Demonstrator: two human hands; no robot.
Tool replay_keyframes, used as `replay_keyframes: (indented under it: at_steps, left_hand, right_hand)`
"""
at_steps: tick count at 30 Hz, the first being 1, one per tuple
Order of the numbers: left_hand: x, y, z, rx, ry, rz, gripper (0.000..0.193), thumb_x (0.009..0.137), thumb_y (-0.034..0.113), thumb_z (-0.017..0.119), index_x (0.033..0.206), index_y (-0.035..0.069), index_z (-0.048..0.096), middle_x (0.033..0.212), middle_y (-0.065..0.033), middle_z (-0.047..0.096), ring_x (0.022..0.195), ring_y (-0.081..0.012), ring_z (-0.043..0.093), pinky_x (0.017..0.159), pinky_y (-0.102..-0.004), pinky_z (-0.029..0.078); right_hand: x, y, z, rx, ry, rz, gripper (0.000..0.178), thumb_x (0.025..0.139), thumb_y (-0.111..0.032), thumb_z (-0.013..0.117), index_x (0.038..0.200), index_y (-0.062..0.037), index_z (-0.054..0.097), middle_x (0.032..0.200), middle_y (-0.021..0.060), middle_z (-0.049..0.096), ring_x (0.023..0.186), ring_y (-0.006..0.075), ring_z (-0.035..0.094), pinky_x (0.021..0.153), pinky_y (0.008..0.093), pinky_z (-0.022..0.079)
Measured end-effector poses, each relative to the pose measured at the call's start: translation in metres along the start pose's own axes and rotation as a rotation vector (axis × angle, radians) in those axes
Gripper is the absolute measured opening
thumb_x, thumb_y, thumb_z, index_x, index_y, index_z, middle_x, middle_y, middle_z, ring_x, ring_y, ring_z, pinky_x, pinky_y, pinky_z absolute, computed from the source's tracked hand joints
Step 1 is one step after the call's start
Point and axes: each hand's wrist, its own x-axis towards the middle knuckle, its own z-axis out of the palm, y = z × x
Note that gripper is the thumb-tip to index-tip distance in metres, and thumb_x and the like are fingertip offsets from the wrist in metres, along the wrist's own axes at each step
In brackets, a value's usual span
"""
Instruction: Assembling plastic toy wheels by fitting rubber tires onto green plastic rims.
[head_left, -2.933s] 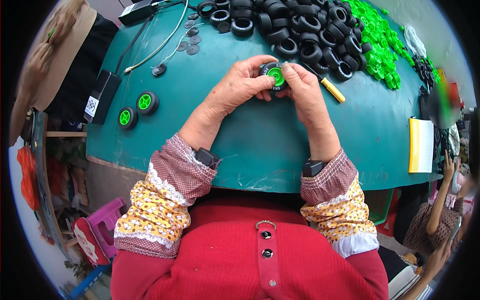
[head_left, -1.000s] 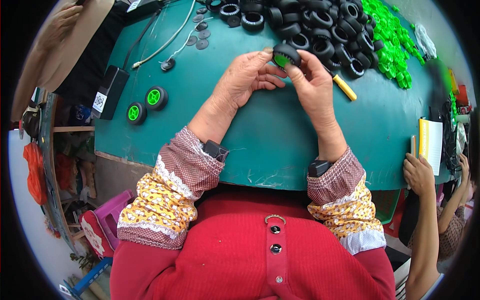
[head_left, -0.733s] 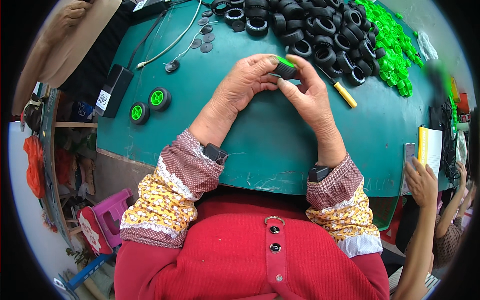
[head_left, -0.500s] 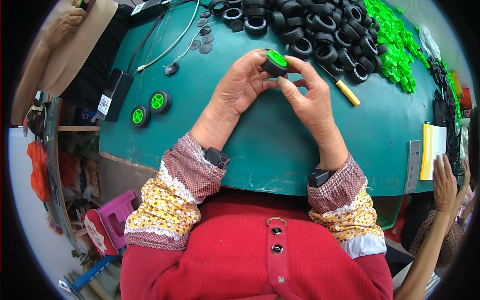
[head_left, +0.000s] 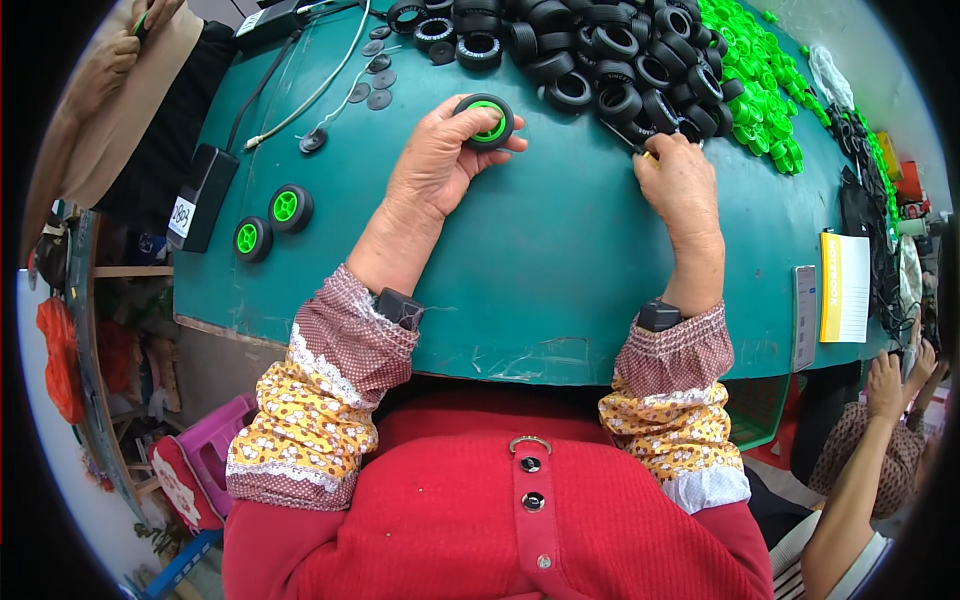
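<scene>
My left hand (head_left: 432,158) grips a toy wheel (head_left: 494,140), a black tyre with a green hub in it. The thumb lies across the hub, and the hub's face is turned up toward me. Farther right, my right hand (head_left: 682,185) is closed round the yellow handle of a screwdriver (head_left: 620,137) on the table. Most of the handle is hidden under the fingers; its thin shaft points to the far left, beside the tyres. Two more wheels with green hubs, a nearer one (head_left: 253,240) and a farther one (head_left: 290,208), rest together at the left.
Loose black tyres (head_left: 612,42) are heaped at the back, beside a pile of green hubs (head_left: 752,95). Small black discs (head_left: 379,99), a pale cable (head_left: 310,98) and a black box (head_left: 207,198) lie left. A notebook (head_left: 845,290) lies right. Other people's hands (head_left: 886,388) show at both sides.
My right hand has left the wheel and moved right onto the screwdriver handle. My left hand keeps the wheel, now farther left and tilted with its hub facing me.
</scene>
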Motion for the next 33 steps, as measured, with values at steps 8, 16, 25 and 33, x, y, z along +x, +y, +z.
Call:
replay_keyframes:
  at_steps: [8,16,25,33]
  left_hand:
    - [-0.009,-0.004,0.011,0.302,-0.087,-0.093,0.03,0.074,0.011,0.061,0.102,0.003,0.052,0.092,-0.0132,0.061,0.076,-0.0188,0.062,0.062,-0.0229,0.051]
    - [-0.004,-0.005,0.018,0.271,-0.057,-0.102,0.033,0.075,0.012,0.063,0.105,0.005,0.053,0.092,-0.0095,0.061,0.078,-0.0161,0.062,0.064,-0.0216,0.049]
    - [-0.001,-0.009,0.018,0.581,-0.059,0.241,0.032,0.073,0.013,0.066,0.102,0.002,0.057,0.083,-0.0026,0.055,0.075,-0.0097,0.054,0.068,-0.0208,0.046]
    - [-0.002,-0.007,0.012,0.505,-0.015,0.193,0.03,0.072,0.01,0.065,0.101,0.003,0.058,0.082,-0.0017,0.055,0.074,-0.009,0.053,0.068,-0.0205,0.045]
  right_hand:
    - [-0.009,-0.021,0.001,0.437,-0.206,-0.058,0.023,0.068,-0.015,0.055,0.085,0.0004,0.058,0.076,0.0157,0.059,0.071,0.0303,0.058,0.067,0.0371,0.047]
    - [-0.018,-0.046,-0.01,1.367,-0.529,0.094,0.031,0.074,-0.006,0.048,0.105,0.0003,0.047,0.06,0.0013,0.051,0.044,0.0061,0.046,0.04,0.0199,0.037]
    - [-0.018,-0.055,-0.014,1.455,-0.521,0.014,0.035,0.092,-0.02,0.036,0.12,-0.0001,0.041,0.056,0.0,0.044,0.041,0.0061,0.042,0.038,0.0196,0.035]
    - [-0.015,-0.058,-0.016,1.302,-0.558,0.026,0.033,0.09,-0.015,0.04,0.12,-0.0027,0.045,0.057,-0.0003,0.045,0.045,0.0063,0.045,0.041,0.0198,0.038]
